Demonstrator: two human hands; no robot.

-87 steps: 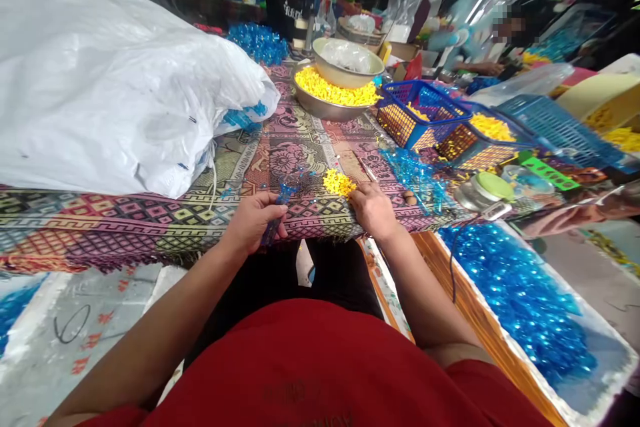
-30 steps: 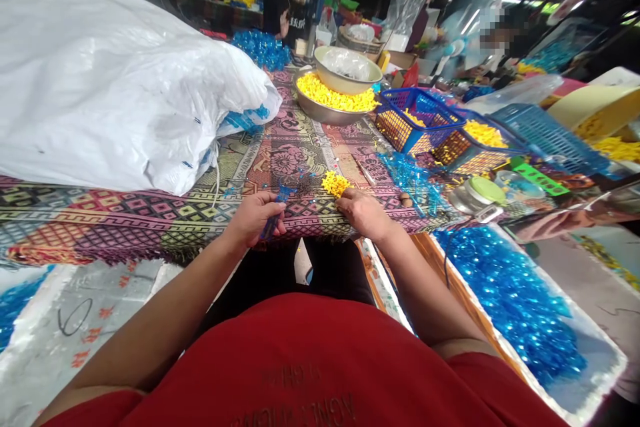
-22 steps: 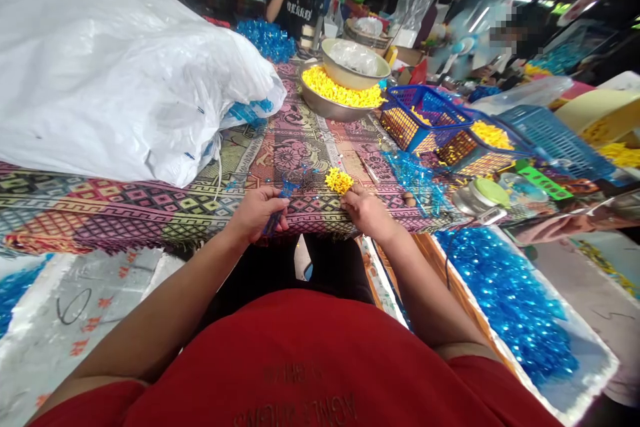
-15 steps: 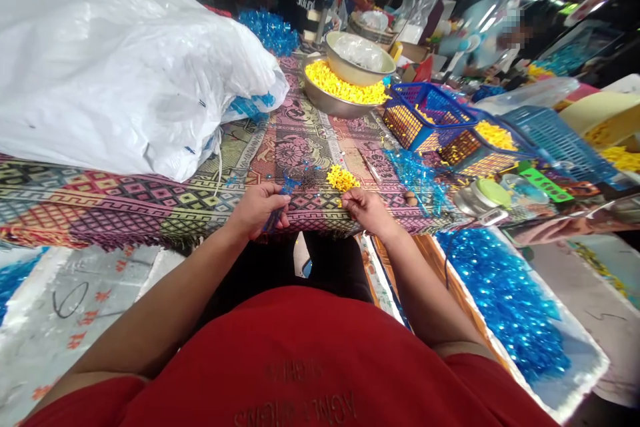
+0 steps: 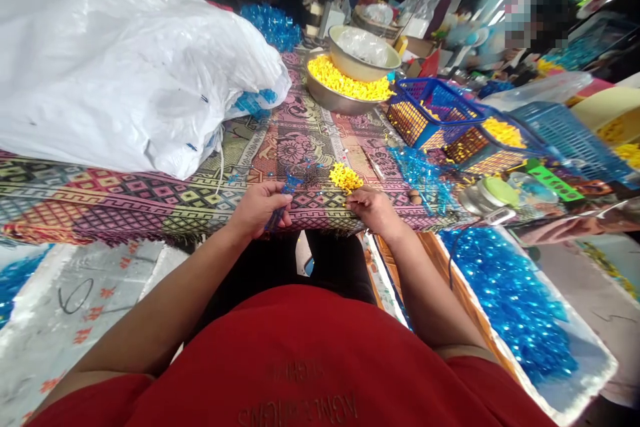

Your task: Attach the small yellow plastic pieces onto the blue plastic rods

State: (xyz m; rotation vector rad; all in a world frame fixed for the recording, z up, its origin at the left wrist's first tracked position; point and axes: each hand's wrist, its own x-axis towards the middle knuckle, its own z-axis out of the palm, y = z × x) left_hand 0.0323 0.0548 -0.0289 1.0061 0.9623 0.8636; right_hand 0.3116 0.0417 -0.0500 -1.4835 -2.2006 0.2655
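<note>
My left hand point(image 5: 261, 210) is closed around a blue plastic ribbon piece point(image 5: 291, 183), with its frilled end sticking out above the thumb and its strips hanging below. To the right, my right hand point(image 5: 374, 209) has its thumb and fingers pinched together at the near edge of a small heap of yellow plastic flower pieces point(image 5: 346, 177). Whatever sits between those fingertips is too small to make out. Both hands are over the front edge of a patterned woven cloth point(image 5: 300, 127), a short gap apart. Tiny blue bits lie scattered beyond them.
A large white plastic bag point(image 5: 125, 73) fills the left. Behind are a metal basin point(image 5: 340, 103) of yellow pieces with a bowl point(image 5: 363, 63) on it, and blue baskets point(image 5: 425, 127). Blue strips point(image 5: 420, 173) and a green-lidded jar point(image 5: 493, 193) lie right. Below stands a foam box point(image 5: 595, 373) of blue pieces.
The view has shifted slightly. My right fingertips have moved a little at the edge of the yellow heap, and the yellow bit below it no longer shows clearly. My left hand keeps its hold.
</note>
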